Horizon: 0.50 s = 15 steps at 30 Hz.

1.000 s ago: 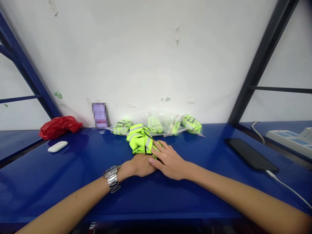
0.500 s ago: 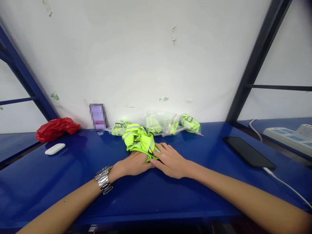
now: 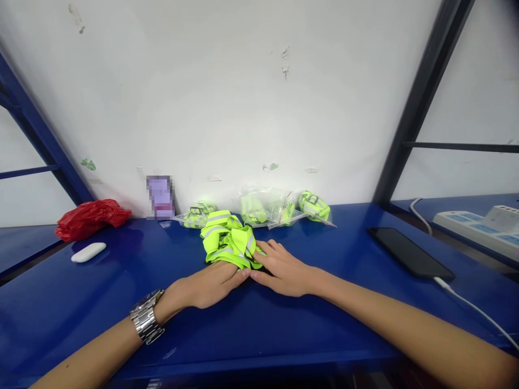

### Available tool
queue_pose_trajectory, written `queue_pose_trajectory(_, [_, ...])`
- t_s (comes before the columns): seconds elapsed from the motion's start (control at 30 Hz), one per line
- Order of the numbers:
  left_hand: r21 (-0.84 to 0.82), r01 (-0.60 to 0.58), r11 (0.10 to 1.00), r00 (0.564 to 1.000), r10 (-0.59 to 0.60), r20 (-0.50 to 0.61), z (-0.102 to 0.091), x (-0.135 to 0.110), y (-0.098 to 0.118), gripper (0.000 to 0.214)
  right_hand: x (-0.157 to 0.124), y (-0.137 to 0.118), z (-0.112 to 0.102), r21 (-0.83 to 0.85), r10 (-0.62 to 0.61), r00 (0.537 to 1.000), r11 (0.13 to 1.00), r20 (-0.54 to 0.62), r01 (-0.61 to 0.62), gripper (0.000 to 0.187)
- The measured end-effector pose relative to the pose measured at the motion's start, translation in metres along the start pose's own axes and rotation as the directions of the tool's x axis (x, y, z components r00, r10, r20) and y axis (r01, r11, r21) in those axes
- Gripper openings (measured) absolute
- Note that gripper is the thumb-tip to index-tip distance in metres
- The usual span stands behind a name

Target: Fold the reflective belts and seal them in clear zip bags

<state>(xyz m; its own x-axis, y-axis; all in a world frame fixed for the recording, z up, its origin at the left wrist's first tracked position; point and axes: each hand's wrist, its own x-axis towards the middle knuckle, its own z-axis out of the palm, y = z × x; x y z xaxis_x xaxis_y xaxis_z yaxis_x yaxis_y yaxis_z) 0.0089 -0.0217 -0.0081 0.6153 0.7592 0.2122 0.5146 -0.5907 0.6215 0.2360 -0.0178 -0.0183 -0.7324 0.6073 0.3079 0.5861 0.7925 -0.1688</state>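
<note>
On the bench (image 3: 227,335), striped cloth (image 3: 227,237) covers fingers of the left hand (image 3: 205,285) and touches the right hand (image 3: 286,273); grip unclear.

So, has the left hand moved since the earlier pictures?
Yes, the left hand has shifted leftward, nearer to the white case.

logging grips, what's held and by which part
Left hand touches the neon bundle at its near edge, right hand at its right side; gripping itself cannot be told.

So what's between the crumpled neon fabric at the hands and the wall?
Head view: clear plastic bags holding neon bundles, in a row between the fabric and wall.
</note>
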Motion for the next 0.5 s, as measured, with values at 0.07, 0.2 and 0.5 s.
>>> queue_pose_trajectory(0.07, [0.134,-0.031,0.990,0.996,0.020,0.083,0.002,0.005,0.000,0.036,0.002,0.004,0.001,0.089,-0.015,0.999,0.996,-0.037,0.018,0.030])
queue_pose_trajectory(0.2, [0.337,-0.080,0.938,0.979,0.138,-0.153,0.010,0.014,-0.007,0.038,0.010,0.012,0.008,0.308,0.138,0.975,0.948,-0.173,-0.080,0.028])
queue_pose_trajectory(0.5, [0.564,-0.171,0.808,0.982,0.183,0.036,0.021,0.018,0.002,0.034,0.014,0.013,0.018,0.539,0.423,0.843,0.818,-0.331,-0.199,0.035])
